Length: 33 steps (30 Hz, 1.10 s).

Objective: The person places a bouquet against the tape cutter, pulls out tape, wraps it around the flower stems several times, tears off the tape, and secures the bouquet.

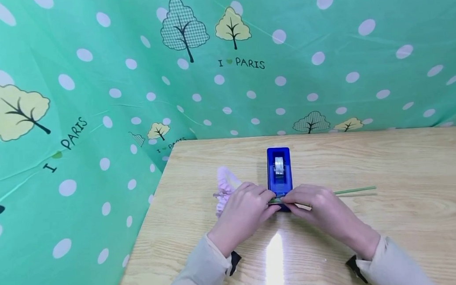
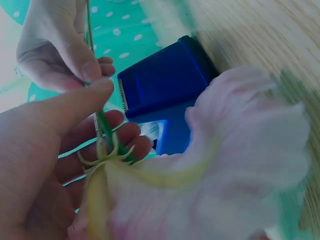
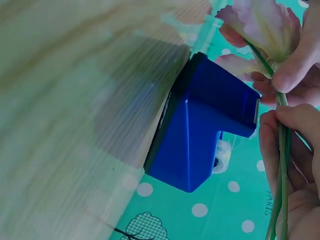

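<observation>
My left hand (image 1: 242, 210) pinches the green stems (image 3: 283, 175) just below a pale pink artificial flower (image 2: 245, 140), between thumb and fingers. Close beside it, my right hand (image 1: 319, 201) grips the same stems farther along, thumb against fingers. In the head view the petals stick out to the left and the stem ends point right. A blue tape dispenser (image 3: 182, 130) stands just beyond the hands, its toothed cutting edge near the fingertips. Whether a strip of tape lies round the stems cannot be made out.
A roll of clear tape (image 1: 279, 165) sits in the dispenser. Under everything is a light wood-grain table (image 1: 412, 169). A green dotted cloth (image 1: 306, 66) with printed trees hangs behind and along the left side.
</observation>
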Motion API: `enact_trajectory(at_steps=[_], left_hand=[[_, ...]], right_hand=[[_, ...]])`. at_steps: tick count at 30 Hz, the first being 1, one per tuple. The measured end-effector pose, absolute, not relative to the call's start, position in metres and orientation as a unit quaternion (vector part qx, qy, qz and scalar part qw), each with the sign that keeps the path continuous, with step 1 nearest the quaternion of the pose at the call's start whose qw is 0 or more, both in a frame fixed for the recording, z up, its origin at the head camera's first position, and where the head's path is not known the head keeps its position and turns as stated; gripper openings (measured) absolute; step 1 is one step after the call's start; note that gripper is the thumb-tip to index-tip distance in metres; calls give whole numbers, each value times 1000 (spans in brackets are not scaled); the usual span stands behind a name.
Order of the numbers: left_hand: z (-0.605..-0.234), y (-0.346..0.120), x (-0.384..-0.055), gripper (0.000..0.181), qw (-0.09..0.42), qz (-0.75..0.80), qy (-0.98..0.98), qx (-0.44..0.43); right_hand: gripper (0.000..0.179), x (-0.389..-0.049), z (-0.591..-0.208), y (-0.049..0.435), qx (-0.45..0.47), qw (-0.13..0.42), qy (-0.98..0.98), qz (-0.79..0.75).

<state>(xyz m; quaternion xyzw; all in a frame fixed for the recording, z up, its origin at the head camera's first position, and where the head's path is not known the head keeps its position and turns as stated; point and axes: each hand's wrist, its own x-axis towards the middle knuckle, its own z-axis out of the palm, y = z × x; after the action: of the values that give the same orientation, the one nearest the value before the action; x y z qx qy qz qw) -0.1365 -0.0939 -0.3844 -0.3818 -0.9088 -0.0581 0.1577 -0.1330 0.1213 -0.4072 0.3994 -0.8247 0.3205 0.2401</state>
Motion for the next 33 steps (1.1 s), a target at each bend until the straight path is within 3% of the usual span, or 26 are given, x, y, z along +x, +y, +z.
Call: enact_trajectory(at_steps=[6,14,28,33], left_hand=[[-384,-94,-137,23,146,-58,-905,-395],[-385,-94,-138,12,185,-34,-895,-405],[-388,-95,-141,8,262,-21,-863,-432],[-388,-95,-141,7,278,-7,-855,-437]], right_hand=[[31,-133,-408,122,407,241,-826,305],[33,-132,-408,124,417,229,-825,306],[33,-130,-403,125,440,237,-816,290],[28,-129,-401,123,391,192,-846,308]])
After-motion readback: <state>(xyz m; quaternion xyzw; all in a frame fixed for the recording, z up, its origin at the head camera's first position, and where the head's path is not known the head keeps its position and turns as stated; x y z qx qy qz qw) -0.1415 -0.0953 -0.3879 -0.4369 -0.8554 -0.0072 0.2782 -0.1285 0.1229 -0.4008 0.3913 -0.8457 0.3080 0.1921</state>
